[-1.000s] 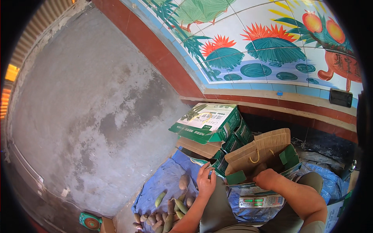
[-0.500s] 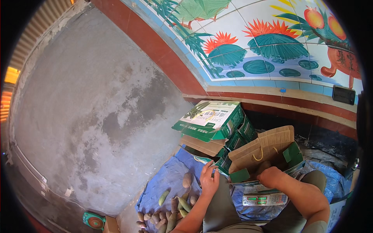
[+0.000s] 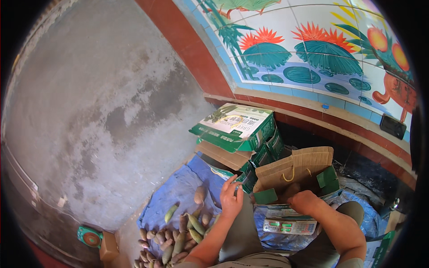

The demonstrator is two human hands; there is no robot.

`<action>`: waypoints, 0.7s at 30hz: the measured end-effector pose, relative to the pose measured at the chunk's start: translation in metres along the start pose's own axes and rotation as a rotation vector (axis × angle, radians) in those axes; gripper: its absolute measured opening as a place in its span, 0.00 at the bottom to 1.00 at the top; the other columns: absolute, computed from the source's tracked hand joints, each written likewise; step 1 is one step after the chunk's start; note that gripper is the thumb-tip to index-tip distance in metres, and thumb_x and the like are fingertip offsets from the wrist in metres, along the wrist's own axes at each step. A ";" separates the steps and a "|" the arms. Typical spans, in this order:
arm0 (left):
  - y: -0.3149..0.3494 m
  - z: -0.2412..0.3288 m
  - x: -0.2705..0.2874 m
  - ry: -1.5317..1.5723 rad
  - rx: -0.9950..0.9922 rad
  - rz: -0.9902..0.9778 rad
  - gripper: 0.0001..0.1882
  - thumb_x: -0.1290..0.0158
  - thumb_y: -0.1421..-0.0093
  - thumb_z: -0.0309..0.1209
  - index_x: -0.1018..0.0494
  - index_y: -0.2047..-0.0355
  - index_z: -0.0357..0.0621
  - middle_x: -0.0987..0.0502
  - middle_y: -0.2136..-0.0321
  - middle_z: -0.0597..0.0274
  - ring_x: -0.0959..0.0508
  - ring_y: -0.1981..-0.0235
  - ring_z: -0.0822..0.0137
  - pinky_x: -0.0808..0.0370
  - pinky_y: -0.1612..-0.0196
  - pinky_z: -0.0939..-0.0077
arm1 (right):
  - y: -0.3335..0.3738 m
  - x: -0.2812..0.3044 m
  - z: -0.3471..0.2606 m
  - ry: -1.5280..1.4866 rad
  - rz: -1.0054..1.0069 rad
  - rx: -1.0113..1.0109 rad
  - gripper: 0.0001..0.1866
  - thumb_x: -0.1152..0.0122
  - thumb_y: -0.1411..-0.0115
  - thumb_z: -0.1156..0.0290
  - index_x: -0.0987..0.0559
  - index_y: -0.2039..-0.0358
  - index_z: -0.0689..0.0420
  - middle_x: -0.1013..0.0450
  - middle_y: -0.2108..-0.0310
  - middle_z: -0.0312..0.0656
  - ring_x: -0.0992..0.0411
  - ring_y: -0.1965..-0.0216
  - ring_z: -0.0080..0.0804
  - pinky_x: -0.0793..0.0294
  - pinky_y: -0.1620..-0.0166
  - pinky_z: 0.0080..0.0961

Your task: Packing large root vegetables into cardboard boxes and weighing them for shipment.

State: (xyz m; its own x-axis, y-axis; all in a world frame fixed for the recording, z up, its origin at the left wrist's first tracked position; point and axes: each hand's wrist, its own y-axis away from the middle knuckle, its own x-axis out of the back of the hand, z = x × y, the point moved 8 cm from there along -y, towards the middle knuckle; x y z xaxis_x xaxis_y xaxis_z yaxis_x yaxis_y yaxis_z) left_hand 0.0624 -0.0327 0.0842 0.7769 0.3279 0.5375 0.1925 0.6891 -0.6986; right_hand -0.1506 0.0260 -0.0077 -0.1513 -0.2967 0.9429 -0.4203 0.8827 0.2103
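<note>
My right hand [image 3: 305,202] reaches over the near rim of an open cardboard box [image 3: 308,161] with a yellow cord handle. Its fingers curl down inside the box, their tips hidden. A dim brownish, rounded shape [image 3: 289,192] lies by those fingertips; I cannot make out whether the hand grips it. Left of the box, my left hand [image 3: 231,198] is raised with fingers apart and nothing in it. Below the box sits a digital scale [image 3: 289,226] with green lit displays. Long radishes [image 3: 167,254], some brownish and some green, are heaped on a blue sheet [image 3: 172,190].
A closed green and white carton [image 3: 237,123] rests on other green boxes behind my left hand. A phone-like black device [image 3: 393,126] stands on the wall ledge at right. A green round device [image 3: 89,237] and a small brown box [image 3: 108,246] are at lower left.
The view has shifted, so the scene sits further left and more of the radish heap shows. My right hand remains at the box, and my left hand stays raised and open.
</note>
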 end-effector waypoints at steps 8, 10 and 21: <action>0.039 -0.083 0.046 0.032 0.297 0.180 0.07 0.50 0.45 0.24 0.26 0.66 0.36 0.24 0.60 0.47 0.25 0.56 0.51 0.30 0.51 0.65 | 0.001 0.001 0.001 0.053 0.083 0.055 0.08 0.46 0.45 0.64 0.23 0.71 0.53 0.25 0.75 0.45 0.25 0.70 0.44 0.26 0.68 0.39; 0.075 -0.125 0.053 -0.026 0.425 0.183 0.07 0.50 0.44 0.25 0.27 0.66 0.37 0.24 0.60 0.47 0.25 0.58 0.50 0.29 0.53 0.63 | 0.002 0.012 0.000 -0.013 0.117 0.044 0.08 0.43 0.46 0.65 0.23 0.69 0.54 0.26 0.73 0.45 0.26 0.69 0.47 0.27 0.65 0.40; 0.337 -0.267 0.094 -0.603 1.028 -0.203 0.15 0.46 0.50 0.37 0.27 0.63 0.44 0.27 0.59 0.52 0.28 0.55 0.51 0.30 0.53 0.60 | -0.010 0.019 -0.002 -0.216 0.024 -0.010 0.10 0.42 0.47 0.71 0.22 0.63 0.58 0.26 0.67 0.50 0.28 0.64 0.51 0.29 0.61 0.39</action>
State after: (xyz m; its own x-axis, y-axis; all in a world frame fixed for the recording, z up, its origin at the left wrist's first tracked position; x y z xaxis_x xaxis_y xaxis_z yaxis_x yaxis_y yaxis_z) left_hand 0.3608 0.0580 -0.2267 0.3304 0.2145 0.9191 -0.5012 0.8650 -0.0216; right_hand -0.1471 0.0124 0.0090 -0.3496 -0.3459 0.8707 -0.4054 0.8937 0.1922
